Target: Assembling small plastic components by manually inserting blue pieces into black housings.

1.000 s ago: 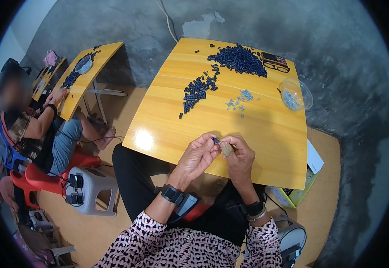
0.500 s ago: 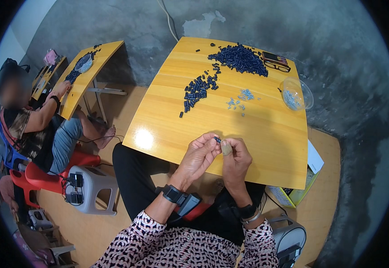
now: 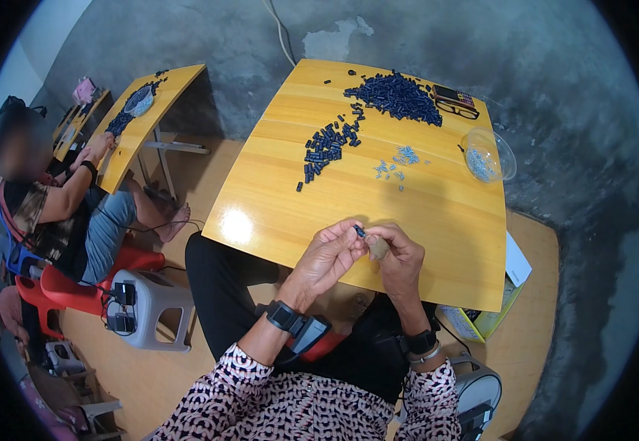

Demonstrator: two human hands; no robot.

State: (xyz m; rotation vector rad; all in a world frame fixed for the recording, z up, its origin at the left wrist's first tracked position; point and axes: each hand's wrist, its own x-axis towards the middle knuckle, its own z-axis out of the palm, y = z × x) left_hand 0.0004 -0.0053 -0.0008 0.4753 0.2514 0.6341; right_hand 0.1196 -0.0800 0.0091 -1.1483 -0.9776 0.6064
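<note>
Seen from above, a person in a pink, black and white patterned top is sitting at a yellow wood-grain table (image 3: 275,213); both bare hands are meeting over its near edge. The left hand (image 3: 328,257) is pinching a small dark cylindrical piece (image 3: 359,231) between thumb and fingertips, the piece tilting toward the right hand; the right hand (image 3: 402,257) is holding its fingers narrow and curled just beside the piece, with a tan patch (image 3: 379,248) showing at the thumb; I cannot tell whether that patch is being worn or gripped, nor whether the right fingertips are touching the piece.

Farther up the table, a dense heap of similar dark pieces (image 3: 396,99) is lying near the far edge; a looser cluster of dark pieces (image 3: 328,143) is trailing from it toward the person, left of centre; some tiny pale-blue screw-like parts (image 3: 405,155) are lying right of that cluster; more of these are sitting in a clear plastic bowl (image 3: 483,137) at the right edge. Black-framed eyeglasses (image 3: 457,112) and a handheld keypad device (image 3: 453,95) are resting just beside the heap.

At left, a co-worker (image 3: 55,220) is sitting at a second table (image 3: 130,151), hands near more dark pieces; a grey plastic stool (image 3: 147,305) is standing between the two people.
</note>
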